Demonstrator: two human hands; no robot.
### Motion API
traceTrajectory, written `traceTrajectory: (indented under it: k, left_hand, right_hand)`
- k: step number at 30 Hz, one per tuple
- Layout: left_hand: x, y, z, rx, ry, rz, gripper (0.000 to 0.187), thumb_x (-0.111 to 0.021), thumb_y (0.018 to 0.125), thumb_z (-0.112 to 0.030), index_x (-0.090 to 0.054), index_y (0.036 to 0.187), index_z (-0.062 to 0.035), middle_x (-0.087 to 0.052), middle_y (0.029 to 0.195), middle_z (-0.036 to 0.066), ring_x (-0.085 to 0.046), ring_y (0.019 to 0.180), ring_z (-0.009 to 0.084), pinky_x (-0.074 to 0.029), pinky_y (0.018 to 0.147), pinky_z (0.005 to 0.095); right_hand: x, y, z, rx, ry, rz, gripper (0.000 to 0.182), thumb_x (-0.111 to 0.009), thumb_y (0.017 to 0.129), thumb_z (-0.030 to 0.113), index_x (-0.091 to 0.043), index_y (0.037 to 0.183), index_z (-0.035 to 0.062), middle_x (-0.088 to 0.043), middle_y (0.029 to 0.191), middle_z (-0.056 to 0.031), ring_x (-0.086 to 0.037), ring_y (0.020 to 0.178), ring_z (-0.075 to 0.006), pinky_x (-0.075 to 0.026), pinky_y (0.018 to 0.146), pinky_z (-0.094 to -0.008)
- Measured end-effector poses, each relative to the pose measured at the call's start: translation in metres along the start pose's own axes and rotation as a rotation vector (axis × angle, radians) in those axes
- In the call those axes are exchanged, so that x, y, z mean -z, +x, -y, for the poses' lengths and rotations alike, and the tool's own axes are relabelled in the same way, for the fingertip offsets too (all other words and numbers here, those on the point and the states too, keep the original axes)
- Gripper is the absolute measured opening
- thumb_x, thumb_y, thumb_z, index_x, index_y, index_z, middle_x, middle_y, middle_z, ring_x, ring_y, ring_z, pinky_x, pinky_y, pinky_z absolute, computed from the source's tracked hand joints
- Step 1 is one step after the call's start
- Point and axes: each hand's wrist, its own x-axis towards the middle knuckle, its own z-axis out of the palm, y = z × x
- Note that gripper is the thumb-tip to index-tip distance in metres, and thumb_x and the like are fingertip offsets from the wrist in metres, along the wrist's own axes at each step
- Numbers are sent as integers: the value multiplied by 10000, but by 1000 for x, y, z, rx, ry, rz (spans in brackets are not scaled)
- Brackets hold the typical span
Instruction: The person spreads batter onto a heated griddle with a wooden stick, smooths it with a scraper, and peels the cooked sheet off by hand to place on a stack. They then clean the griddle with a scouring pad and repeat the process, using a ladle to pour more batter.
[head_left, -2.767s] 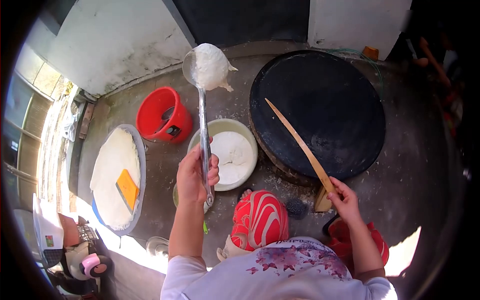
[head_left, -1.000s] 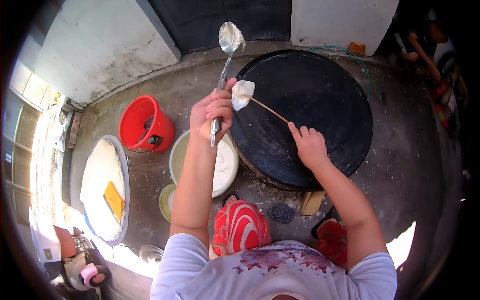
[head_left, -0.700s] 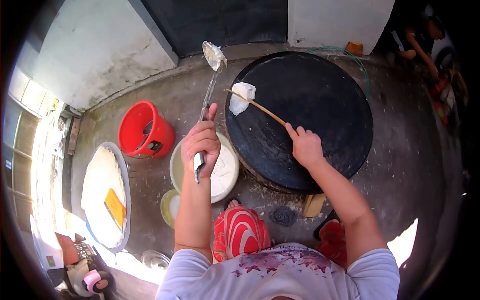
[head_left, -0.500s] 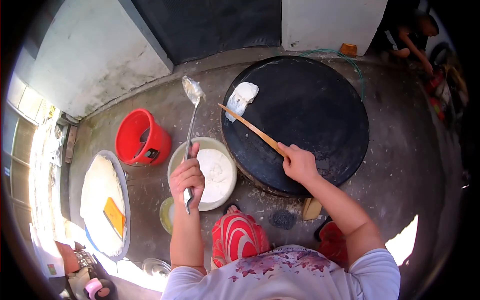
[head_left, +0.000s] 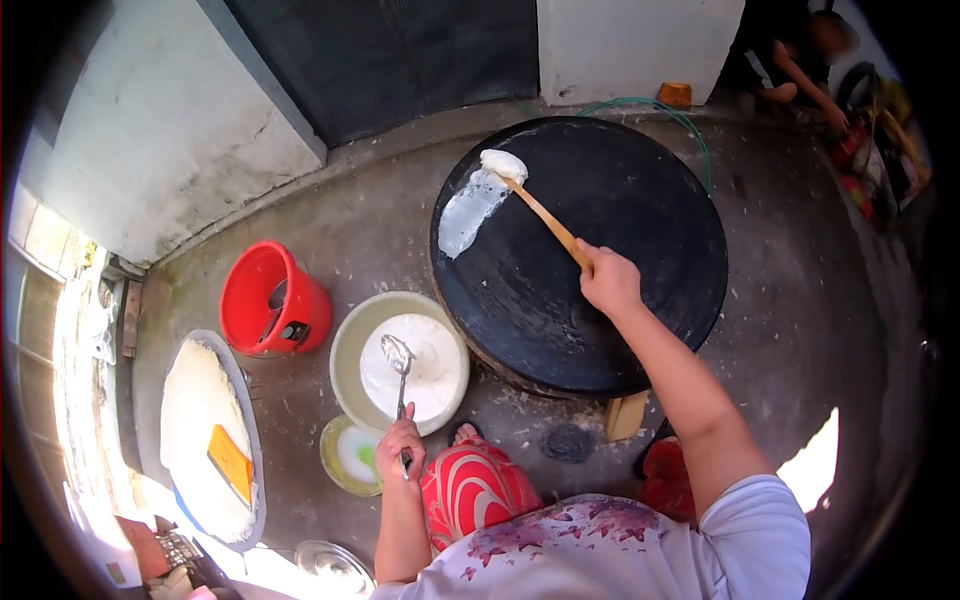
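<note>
In my left hand [head_left: 402, 447] is a metal ladle [head_left: 398, 352], gripped by its handle, its batter-smeared bowl over the pale basin [head_left: 343, 352] of white batter [head_left: 430, 375]. My right hand [head_left: 610, 280] grips a long wooden spatula [head_left: 547, 221]. The spatula's far end meets a thick lump of white batter [head_left: 504, 163] near the back left edge of the big round black griddle [head_left: 630, 250]. A thin white smear [head_left: 470, 215] trails from the lump toward the griddle's left rim.
A red bucket [head_left: 313, 315] stands left of the basin. Nearer me are a small bowl [head_left: 338, 468] and a round tray [head_left: 255, 500] bearing pale flat sheets and an orange scraper [head_left: 230, 460]. Beyond the griddle lies a green hose [head_left: 690, 125]; a person [head_left: 800, 70] crouches at far right.
The ladle has come down from its raised position to over the basin. The spatula has pushed the batter lump back and right across the griddle, lengthening the smear.
</note>
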Motion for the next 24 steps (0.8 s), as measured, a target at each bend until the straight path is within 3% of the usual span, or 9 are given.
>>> traceTrajectory:
  k: [2, 5, 7, 11, 12, 15, 17, 21, 24]
  left_hand:
    - [10, 4, -10, 19, 1, 4, 389, -324, 900, -59, -309, 1220, 162, -436, 645, 30, -435, 465, 108, -391, 377, 221]
    - [12, 9, -11, 74, 2, -11, 368, -305, 901, -63, -354, 1190, 160, -423, 623, 11, -412, 462, 102, -380, 398, 212]
    - [13, 10, -10, 47, -7, -22, 363, -304, 905, -72, -371, 1177, 159, -420, 615, 10, -404, 456, 101, -375, 399, 216]
    - [18, 13, -18, 98, -28, -43, 360, -312, 906, -81, -386, 1168, 154, -411, 600, 6, -402, 454, 100, -368, 400, 218]
    - [19, 14, -19, 109, -21, -44, 359, -313, 907, -85, -392, 1165, 151, -407, 594, 3, -402, 454, 100, -364, 399, 217]
    - [19, 17, -19, 112, -6, -72, 351, -313, 908, -88, -407, 1153, 146, -403, 589, 2, -402, 453, 99, -362, 399, 216]
    - [17, 16, -16, 56, 0, -119, 348, -314, 909, -92, -414, 1145, 144, -405, 587, 2, -402, 449, 99, -361, 393, 219]
    - [18, 18, -20, 93, 0, -122, 335, -314, 910, -94, -424, 1122, 140, -407, 589, 4, -401, 444, 99, -361, 386, 222]
    - [22, 23, -26, 121, 17, -92, 310, -316, 913, -105, -447, 1064, 132, -410, 585, 4, -396, 436, 95, -360, 384, 219]
  right_hand:
    - [-3, -22, 18, -20, 266, 37, 399, -553, 686, 118, -617, 1079, 132, -576, 815, -111, -601, 777, -269, -489, 715, -389]
    - [-1, -19, 13, 184, -135, -1, 421, -554, 687, 64, -606, 1097, 146, -530, 736, -85, -578, 674, -262, -488, 624, -366]
    - [3, 14, -15, 42, -252, -84, 415, -544, 708, 63, -598, 1110, 150, -565, 783, -79, -587, 689, -275, -490, 622, -378]
    - [-2, -6, 15, -239, 222, 76, 411, -546, 729, 144, -581, 1139, 158, -603, 890, -122, -602, 821, -279, -485, 743, -378]
    - [-2, -16, 27, -71, 216, 71, 421, -543, 703, 116, -597, 1120, 150, -609, 935, -112, -602, 842, -284, -477, 781, -352]
    - [-9, 4, 20, 104, -209, 57, 460, -561, 689, 70, -570, 1142, 146, -551, 816, -104, -593, 746, -271, -492, 668, -378]
    - [2, 38, -11, -39, -335, -3, 441, -543, 718, 69, -564, 1153, 144, -560, 827, -106, -596, 729, -265, -489, 629, -386]
    - [-10, 11, 3, -271, 146, 21, 436, -561, 719, 136, -569, 1155, 144, -585, 854, -116, -605, 824, -285, -493, 726, -389]
    - [2, -1, 13, -7, -123, 79, 455, -563, 709, 103, -554, 1163, 131, -569, 876, -114, -601, 787, -284, -493, 704, -390]
